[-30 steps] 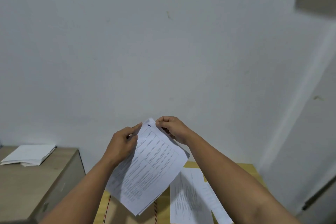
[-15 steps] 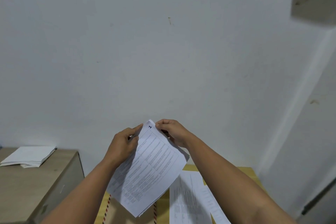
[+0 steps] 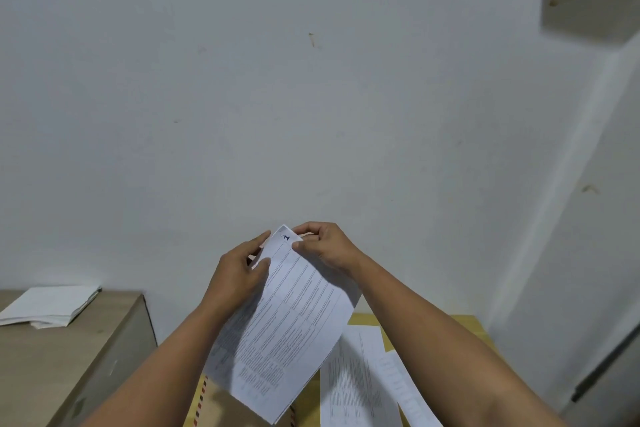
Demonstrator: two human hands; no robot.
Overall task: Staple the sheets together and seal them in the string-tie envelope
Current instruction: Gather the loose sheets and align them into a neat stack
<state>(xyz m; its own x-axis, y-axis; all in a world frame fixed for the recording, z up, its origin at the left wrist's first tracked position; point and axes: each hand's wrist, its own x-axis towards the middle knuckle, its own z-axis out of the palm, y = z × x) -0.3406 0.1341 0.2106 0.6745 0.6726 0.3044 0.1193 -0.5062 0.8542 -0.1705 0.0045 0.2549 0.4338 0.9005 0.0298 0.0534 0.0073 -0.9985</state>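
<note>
Both hands hold the sheets (image 3: 291,315) up above the tabletop (image 3: 464,326): left hand (image 3: 239,274) fingers pinch the left edge, right hand (image 3: 325,246) fingers grip the top corner, seemingly a stapled one; the sheets hang below the fingers

- The held sheets (image 3: 291,315) bear a handwritten dark "1" at the top corner, at about 12 o'clock on the page.
- Below it the top sheet carries a printed table of small lines, too fine to read.
- The loose sheets (image 3: 356,378) on the table, at 4 o'clock from the held ones, have dense printed columns, also unreadable.
- No brand, label or sign can be read anywhere else.
</note>
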